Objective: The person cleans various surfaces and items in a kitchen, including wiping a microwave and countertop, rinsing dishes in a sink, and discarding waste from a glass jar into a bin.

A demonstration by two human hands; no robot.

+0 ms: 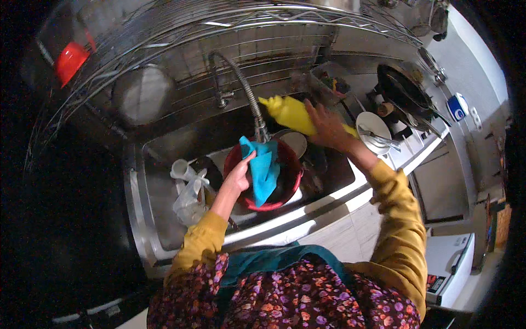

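Observation:
My left hand (239, 176) grips a bright blue cleaning cloth (264, 170), which hangs over a red plastic basin (273, 204) in the sink. In my right hand (328, 125) is a yellow squeeze bottle (291, 115), tilted on its side, its pointed nozzle towards the faucet hose. The flexible metal faucet (245, 82) arches down so that its spout ends just above the cloth. What lies inside the basin is mostly hidden by the cloth and shadow. Behind the basin's right rim shows a pale round dish (294, 143).
A white cup (181, 168) and a clear plastic bag (190, 203) lie left of the basin. At right stand a white plate (373, 127) with cutlery and a black pan (404, 88). A wire shelf (263, 18) spans overhead; a red bowl (72, 61) is at far left.

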